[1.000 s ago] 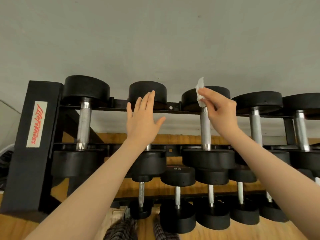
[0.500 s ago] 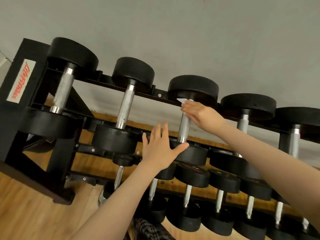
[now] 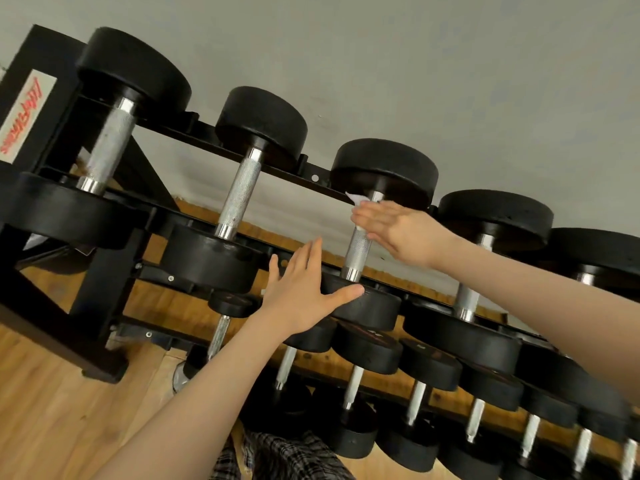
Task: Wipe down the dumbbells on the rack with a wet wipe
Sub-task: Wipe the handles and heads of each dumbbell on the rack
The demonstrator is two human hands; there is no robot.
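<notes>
Since earlier: right hand (image 3: 398, 226) slides wet wipe (image 3: 355, 197) down knurled handle (image 3: 358, 249), fingers wrapping wipe; left hand (image 3: 304, 292) spread, bracing dumbbell head (image 3: 367, 306). Wipe limp; dumbbell heavy, steady.

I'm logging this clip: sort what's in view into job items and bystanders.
Job:
right hand
wet wipe
third top-row dumbbell
left hand
dumbbell rack
other top-row dumbbells

Bystanders:
wooden floor
grey wall
plaid fabric
</notes>
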